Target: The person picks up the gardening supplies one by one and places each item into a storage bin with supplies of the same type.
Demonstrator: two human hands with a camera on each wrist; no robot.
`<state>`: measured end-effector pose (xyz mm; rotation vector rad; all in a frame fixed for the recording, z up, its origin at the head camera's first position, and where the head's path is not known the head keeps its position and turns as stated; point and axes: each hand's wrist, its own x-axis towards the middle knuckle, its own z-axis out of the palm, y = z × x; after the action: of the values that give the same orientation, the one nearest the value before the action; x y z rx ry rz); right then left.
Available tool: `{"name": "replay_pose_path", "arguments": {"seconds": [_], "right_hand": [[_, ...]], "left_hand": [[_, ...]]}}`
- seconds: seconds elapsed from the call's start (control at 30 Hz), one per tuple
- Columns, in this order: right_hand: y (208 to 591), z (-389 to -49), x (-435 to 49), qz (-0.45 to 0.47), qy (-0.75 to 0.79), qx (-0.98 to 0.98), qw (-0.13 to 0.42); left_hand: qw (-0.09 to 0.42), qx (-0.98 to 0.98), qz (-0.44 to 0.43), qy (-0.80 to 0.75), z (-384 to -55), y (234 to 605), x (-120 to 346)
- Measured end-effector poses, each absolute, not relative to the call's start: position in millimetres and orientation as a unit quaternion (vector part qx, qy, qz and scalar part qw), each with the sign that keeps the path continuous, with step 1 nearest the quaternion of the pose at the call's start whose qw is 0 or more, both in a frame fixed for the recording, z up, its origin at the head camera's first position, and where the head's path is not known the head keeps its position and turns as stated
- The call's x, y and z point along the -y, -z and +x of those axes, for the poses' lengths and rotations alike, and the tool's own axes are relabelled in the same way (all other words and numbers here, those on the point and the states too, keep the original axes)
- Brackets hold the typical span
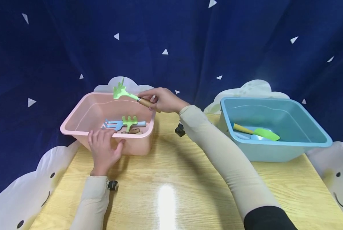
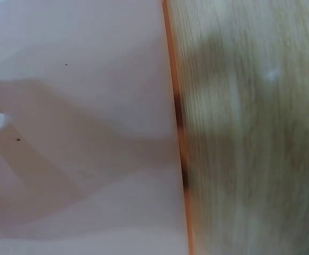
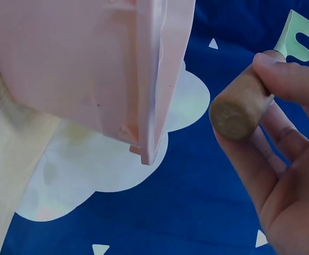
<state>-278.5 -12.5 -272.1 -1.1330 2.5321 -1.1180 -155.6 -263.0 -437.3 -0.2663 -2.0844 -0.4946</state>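
Observation:
My right hand (image 1: 166, 99) pinches the wooden handle (image 3: 243, 101) of a green toy hand rake (image 1: 120, 90) between thumb and fingers. The rake is held above the right end of the pink bin (image 1: 149, 135), its tines pointing up and left. My left hand (image 1: 103, 150) grips the bin's near rim, fingers over the edge and thumb against the outer wall. Inside that bin lie a blue rake (image 1: 115, 125), another green rake (image 1: 129, 121) and partly hidden wooden handles (image 1: 134, 131). Only the bin's outer wall (image 2: 90, 133) and the table fill most of the left wrist view.
A blue bin (image 1: 275, 150) stands at the right of the wooden table (image 1: 148, 191). In it lie a green shovel with a yellow handle (image 1: 266, 134) and a light blue tool (image 1: 257, 138). A dark blue curtain (image 1: 188, 38) with white triangles and clouds hangs behind both bins.

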Motion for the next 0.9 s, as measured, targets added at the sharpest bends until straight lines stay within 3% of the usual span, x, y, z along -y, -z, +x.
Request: {"name": "replay_pose_path", "arguments": {"seconds": [0.53, 0.9], "right_hand": [[261, -286, 31, -0.377, 0.381, -0.840, 0.084], [278, -290, 51, -0.387, 0.403, -0.824, 0.097]], "left_hand": [[0.473, 0.853, -0.106, 0.193, -158, 431, 265], [0.450, 0.864, -0.098, 0.206, -154, 438, 265]]}}
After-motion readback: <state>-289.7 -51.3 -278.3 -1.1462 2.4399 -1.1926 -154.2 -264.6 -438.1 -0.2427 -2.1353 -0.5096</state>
